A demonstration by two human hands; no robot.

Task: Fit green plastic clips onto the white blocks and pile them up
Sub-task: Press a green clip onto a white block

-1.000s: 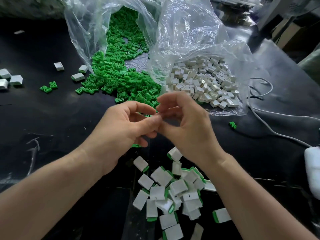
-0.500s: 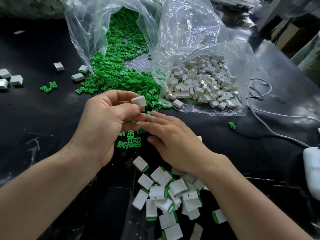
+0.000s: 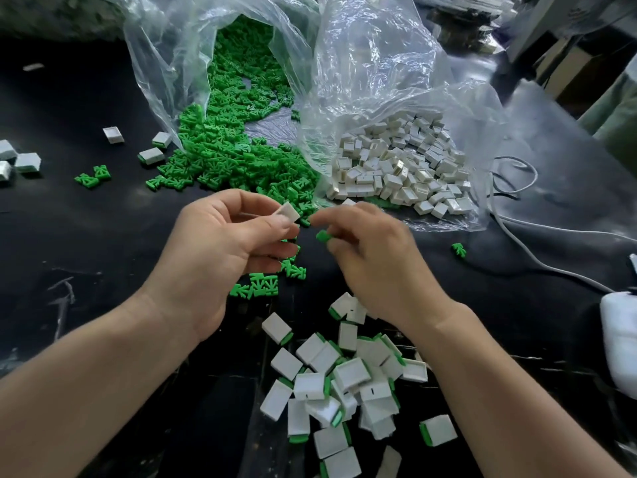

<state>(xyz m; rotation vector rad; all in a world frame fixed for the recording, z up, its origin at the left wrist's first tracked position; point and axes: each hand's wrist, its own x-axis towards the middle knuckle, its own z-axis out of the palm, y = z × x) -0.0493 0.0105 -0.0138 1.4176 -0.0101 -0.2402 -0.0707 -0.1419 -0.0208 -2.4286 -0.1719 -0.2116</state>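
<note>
Over the worktop our left hand pinches a white block, our right hand a green clip. Next we'd likely push them together

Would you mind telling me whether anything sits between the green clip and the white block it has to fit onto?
Nothing visible does: the right hand pinches the green clip, the left hand holds the white block, with only open air between them.
</note>
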